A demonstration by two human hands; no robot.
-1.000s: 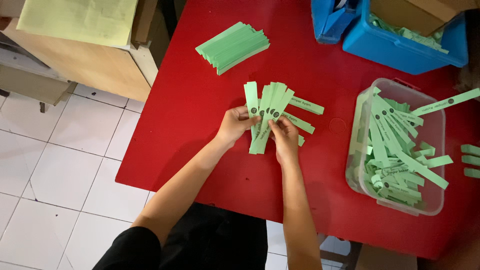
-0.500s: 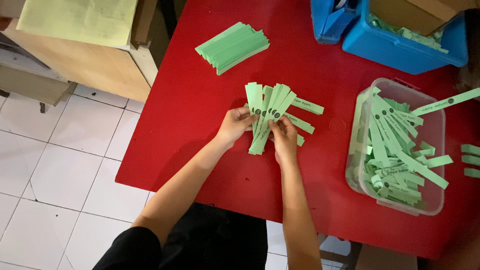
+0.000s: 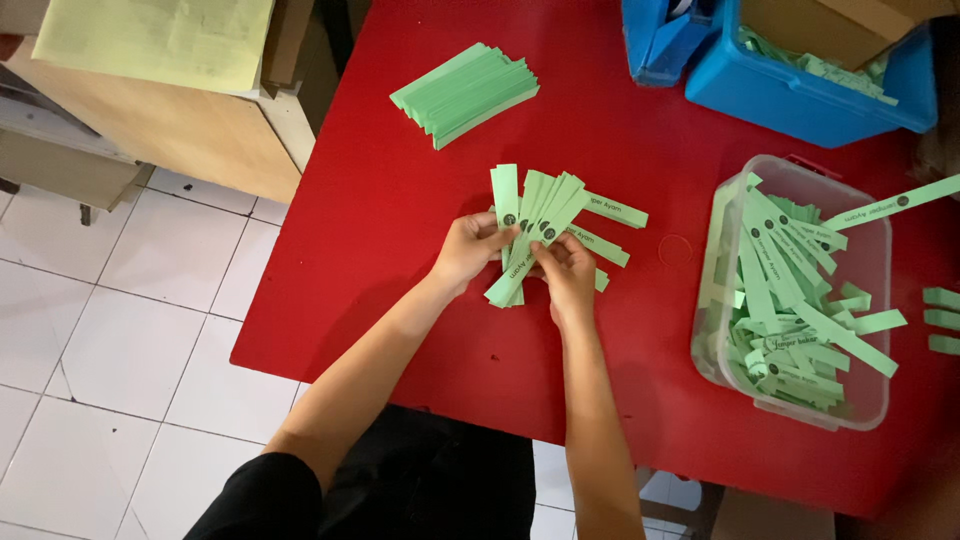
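Note:
A fan of green paper strips [image 3: 535, 215] with dark print is held over the red table [image 3: 400, 220]. My left hand [image 3: 470, 250] grips the fan from the left side. My right hand [image 3: 565, 272] pinches the strips from the right, fingers on their middle. A few more strips [image 3: 610, 212] lie on the table under and to the right of the fan. A neat stack of the same green strips [image 3: 465, 92] rests farther back on the table.
A clear plastic tub [image 3: 790, 395] full of loose green strips stands at the right. Blue bins [image 3: 800, 90] with a cardboard box sit at the back right. A wooden cabinet [image 3: 170, 120] with yellow paper is at the left, over white floor tiles.
The fan of strips has shifted slightly in my hands; both hands stay in nearly the same place.

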